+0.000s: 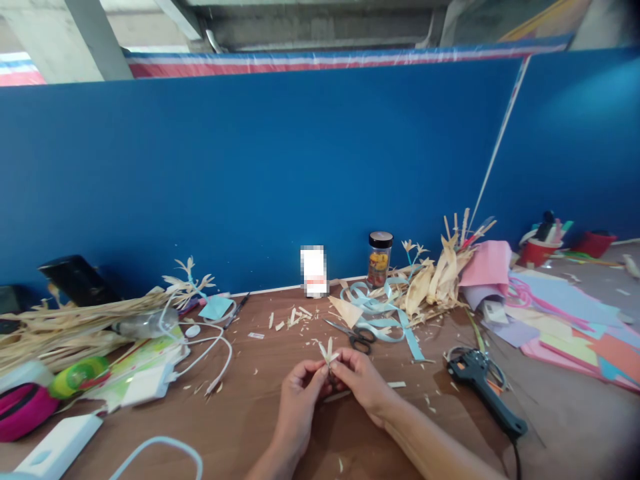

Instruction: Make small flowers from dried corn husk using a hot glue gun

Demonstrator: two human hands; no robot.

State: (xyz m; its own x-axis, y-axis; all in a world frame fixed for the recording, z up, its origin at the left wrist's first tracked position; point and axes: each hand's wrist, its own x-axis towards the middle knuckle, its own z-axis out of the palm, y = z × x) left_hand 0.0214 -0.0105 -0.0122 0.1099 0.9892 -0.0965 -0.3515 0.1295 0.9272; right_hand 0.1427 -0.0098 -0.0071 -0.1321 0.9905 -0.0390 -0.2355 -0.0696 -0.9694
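Between my fingertips stands a small pale flower of dried husk [329, 351], its narrow petals pointing up and outward. My left hand [304, 393] pinches its base from the left. From the right, my right hand [361, 379] closes on the same base with thumb and fingers. The lower end of the flower is hidden by the fingers. Just beyond the hands lie black-handled scissors [361, 339], blades toward the left. A husk piece [346, 311] and light blue ribbon [376, 313] lie behind them. Husk scraps [295, 317] are scattered on the brown table [240, 413].
A black glue gun [487, 387] lies at right, near coloured paper [575, 333]. A jar [380, 260] and a husk bundle [435, 287] stand at the back. At left are husk strips [100, 317], white cables [227, 353] and a white power bank [147, 383]. A blue partition [250, 173] rises behind.
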